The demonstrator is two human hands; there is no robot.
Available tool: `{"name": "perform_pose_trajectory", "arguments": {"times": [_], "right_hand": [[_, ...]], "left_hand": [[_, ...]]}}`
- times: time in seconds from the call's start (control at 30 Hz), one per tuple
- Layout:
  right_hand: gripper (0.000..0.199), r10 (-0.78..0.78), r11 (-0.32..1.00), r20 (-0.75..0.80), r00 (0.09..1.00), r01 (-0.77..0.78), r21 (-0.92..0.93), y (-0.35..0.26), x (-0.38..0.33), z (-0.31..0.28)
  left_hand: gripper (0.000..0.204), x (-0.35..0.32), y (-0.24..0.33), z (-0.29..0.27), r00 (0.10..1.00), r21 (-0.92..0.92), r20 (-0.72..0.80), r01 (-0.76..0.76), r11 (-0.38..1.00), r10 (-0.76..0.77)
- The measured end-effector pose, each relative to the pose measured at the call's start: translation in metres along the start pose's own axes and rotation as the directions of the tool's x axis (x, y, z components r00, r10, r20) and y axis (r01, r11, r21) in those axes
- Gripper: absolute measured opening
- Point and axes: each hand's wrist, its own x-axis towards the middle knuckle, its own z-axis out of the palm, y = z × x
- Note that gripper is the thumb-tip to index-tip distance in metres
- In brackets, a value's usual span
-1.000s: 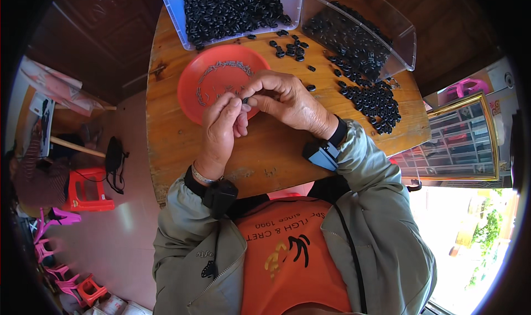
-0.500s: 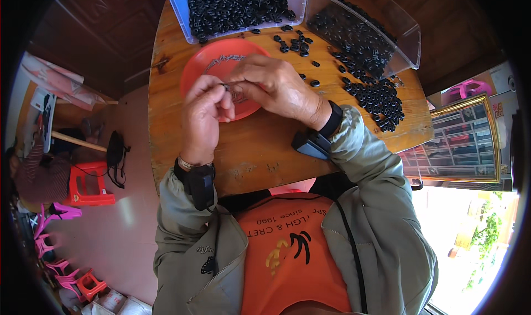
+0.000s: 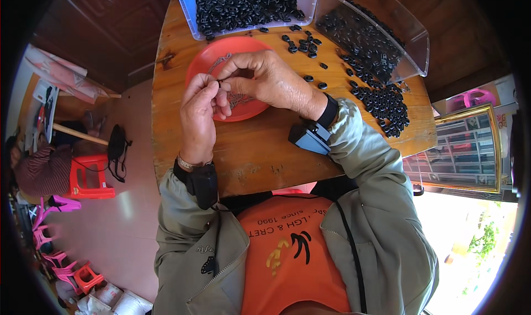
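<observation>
Above the red plate point(image 3: 221, 66), both hands meet over the wooden table point(image 3: 265, 149): the left hand point(image 3: 200, 113) has its fingers curled and pinched together, and the right hand point(image 3: 271, 82) pinches against it with thumb and forefinger, so that a small black piece point(image 3: 219, 84) is gripped between the fingertips of the two hands — it is too small to tell its exact shape. Beyond the hands, at the far edge of the table, stands a clear plastic bin point(image 3: 191, 16) full of little black ring-like parts. To the right of the right hand lies a second clear container point(image 3: 409, 49), tilted, with the same black parts inside, and a heap of loose black parts point(image 3: 381, 102) is spread on the wood just beside it. A few single parts are scattered between the plate and this heap. Left of the left hand, well apart and down on the pale floor, there is a red plastic stool point(image 3: 88, 176) — near it another person point(image 3: 41, 168) is sitting.
</observation>
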Motion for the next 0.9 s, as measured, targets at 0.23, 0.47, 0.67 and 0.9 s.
{"name": "perform_pose_trajectory", "arguments": {"times": [0.23,0.47,0.67,0.9], "right_hand": [[0.012,0.210,0.936,0.014,0.978,-0.205,0.286,-0.011,0.006,0.007],[0.010,0.041,0.997,-0.061,0.997,-0.037,0.060,-0.016,0.015,0.004],[0.013,-0.109,0.647,0.248,0.963,0.258,-0.717,-0.015,0.036,-0.017],[0.008,-0.019,0.383,0.487,0.873,0.457,-0.803,0.013,0.053,-0.008]], "left_hand": [[0.016,-0.001,0.002,0.005,0.999,0.011,-0.041,-0.026,1.000,0.026],[0.013,0.001,0.001,0.002,0.975,0.062,-0.102,-0.191,0.980,0.197],[0.017,-0.001,0.010,-0.005,0.962,-0.043,-0.178,-0.216,0.975,0.205],[0.021,-0.001,0.009,-0.007,0.960,-0.102,-0.214,-0.203,0.974,0.178]]}}
